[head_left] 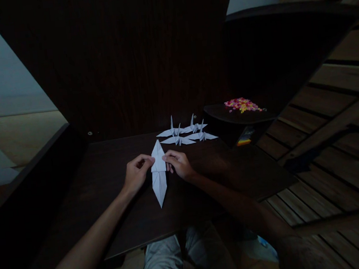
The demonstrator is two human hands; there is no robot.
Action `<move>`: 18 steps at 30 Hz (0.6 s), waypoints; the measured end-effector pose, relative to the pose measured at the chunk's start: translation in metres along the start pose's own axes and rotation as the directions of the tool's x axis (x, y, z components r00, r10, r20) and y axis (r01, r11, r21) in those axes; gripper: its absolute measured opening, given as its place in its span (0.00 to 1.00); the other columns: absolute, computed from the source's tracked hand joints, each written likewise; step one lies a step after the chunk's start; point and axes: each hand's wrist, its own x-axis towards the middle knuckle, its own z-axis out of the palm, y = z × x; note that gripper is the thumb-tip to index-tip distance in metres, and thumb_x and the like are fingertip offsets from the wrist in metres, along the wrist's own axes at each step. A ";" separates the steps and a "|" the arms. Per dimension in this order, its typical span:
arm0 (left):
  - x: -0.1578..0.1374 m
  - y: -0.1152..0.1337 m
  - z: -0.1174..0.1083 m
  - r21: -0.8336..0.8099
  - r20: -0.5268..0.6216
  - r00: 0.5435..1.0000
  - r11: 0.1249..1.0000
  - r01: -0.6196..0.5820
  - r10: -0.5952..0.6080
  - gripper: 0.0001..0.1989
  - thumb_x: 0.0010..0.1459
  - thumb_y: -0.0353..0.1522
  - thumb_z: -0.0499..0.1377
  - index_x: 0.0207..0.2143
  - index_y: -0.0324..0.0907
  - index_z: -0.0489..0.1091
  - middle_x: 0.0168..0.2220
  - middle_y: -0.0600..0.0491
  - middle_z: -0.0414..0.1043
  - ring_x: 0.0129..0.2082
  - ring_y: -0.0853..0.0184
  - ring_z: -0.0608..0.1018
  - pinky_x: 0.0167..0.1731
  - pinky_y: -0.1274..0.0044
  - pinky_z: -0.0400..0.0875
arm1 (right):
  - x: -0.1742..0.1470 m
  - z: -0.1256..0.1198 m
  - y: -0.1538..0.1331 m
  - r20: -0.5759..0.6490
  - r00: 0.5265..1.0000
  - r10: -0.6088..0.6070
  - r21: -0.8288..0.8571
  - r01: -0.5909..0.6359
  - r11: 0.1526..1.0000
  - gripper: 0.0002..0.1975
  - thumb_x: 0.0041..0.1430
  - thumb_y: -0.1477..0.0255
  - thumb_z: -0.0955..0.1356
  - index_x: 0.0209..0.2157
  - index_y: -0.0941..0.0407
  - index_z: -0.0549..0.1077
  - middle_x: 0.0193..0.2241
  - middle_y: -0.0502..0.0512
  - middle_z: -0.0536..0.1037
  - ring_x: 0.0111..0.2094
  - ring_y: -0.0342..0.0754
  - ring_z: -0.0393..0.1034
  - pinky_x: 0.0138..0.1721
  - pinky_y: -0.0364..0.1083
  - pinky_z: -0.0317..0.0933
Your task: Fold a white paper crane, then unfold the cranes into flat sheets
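White folded paper (159, 181), pinched both sides of its upper half: left hand (136, 171) thumb and fingers on the left edge, right hand (178, 163) same on the right. Piece is long, pointed at both ends, over the dark desk (106, 168). Just beyond: four paper cranes (179, 140), clustered. Further right: corner shelf (219, 114) with pink-and-yellow bits (242, 104). Wooden slats (305, 202) far right.

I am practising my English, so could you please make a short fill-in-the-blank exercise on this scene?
The folded paper held by the left hand and right hand is coloured ____.
The number of cranes on the desk is ____.
The colourful bits lie to the ____ of the cranes.

Missing words: white; four; right.
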 end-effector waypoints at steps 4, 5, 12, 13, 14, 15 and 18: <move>0.000 0.001 0.001 0.016 -0.012 1.000 1.000 0.022 -0.022 0.09 0.47 0.38 0.61 0.25 0.41 0.73 0.24 0.55 0.72 0.27 0.67 0.71 0.30 0.77 0.65 | 0.000 -0.001 0.001 0.019 1.000 0.000 0.000 0.000 1.000 0.13 0.51 0.61 0.68 0.22 0.56 0.69 0.12 0.44 0.67 0.12 0.37 0.57 0.14 0.38 0.49; 0.000 0.001 0.001 0.017 -0.013 1.000 1.000 0.024 -0.024 0.09 0.47 0.37 0.61 0.26 0.41 0.73 0.24 0.55 0.72 0.27 0.67 0.72 0.30 0.77 0.66 | 0.000 -0.001 0.001 0.024 1.000 -0.002 0.003 0.002 1.000 0.13 0.51 0.61 0.68 0.22 0.56 0.70 0.12 0.44 0.67 0.12 0.37 0.57 0.14 0.38 0.49; 0.002 0.000 -0.003 -0.029 -0.022 0.999 0.999 0.036 -0.037 0.08 0.46 0.37 0.61 0.22 0.42 0.73 0.23 0.55 0.72 0.27 0.65 0.72 0.30 0.75 0.67 | 0.000 0.000 0.002 0.059 0.998 0.029 0.007 -0.029 1.000 0.13 0.51 0.61 0.68 0.23 0.56 0.69 0.12 0.44 0.68 0.13 0.37 0.57 0.14 0.38 0.50; 0.002 -0.001 -0.003 -0.037 -0.028 0.999 0.999 0.040 -0.041 0.08 0.46 0.37 0.61 0.22 0.42 0.73 0.22 0.55 0.71 0.26 0.66 0.72 0.30 0.75 0.67 | 0.000 0.000 0.002 0.065 0.997 0.031 0.007 -0.032 0.999 0.13 0.51 0.61 0.68 0.23 0.56 0.69 0.12 0.44 0.68 0.13 0.37 0.57 0.14 0.38 0.50; 0.002 -0.001 -0.003 -0.041 -0.032 0.999 0.998 0.039 -0.041 0.08 0.46 0.37 0.61 0.22 0.42 0.74 0.22 0.55 0.71 0.26 0.66 0.72 0.29 0.76 0.67 | 0.000 0.000 0.002 0.066 0.997 0.030 0.009 -0.031 0.999 0.13 0.52 0.61 0.68 0.23 0.56 0.69 0.12 0.44 0.68 0.13 0.37 0.57 0.14 0.38 0.50; 0.002 -0.001 -0.003 -0.043 -0.036 0.999 0.999 0.034 -0.035 0.08 0.47 0.37 0.61 0.22 0.41 0.74 0.22 0.55 0.72 0.26 0.66 0.72 0.29 0.76 0.67 | 0.000 0.001 0.003 0.063 0.998 0.025 0.011 -0.026 1.000 0.13 0.52 0.61 0.68 0.23 0.56 0.69 0.12 0.44 0.68 0.13 0.37 0.58 0.14 0.38 0.50; 0.001 0.000 -0.003 -0.033 -0.026 1.000 0.999 0.010 -0.011 0.09 0.48 0.38 0.62 0.26 0.41 0.76 0.25 0.54 0.75 0.28 0.66 0.73 0.31 0.76 0.68 | 0.001 0.001 0.005 0.018 1.000 -0.001 0.025 0.001 1.000 0.14 0.52 0.59 0.68 0.24 0.56 0.68 0.12 0.43 0.67 0.13 0.37 0.58 0.14 0.38 0.50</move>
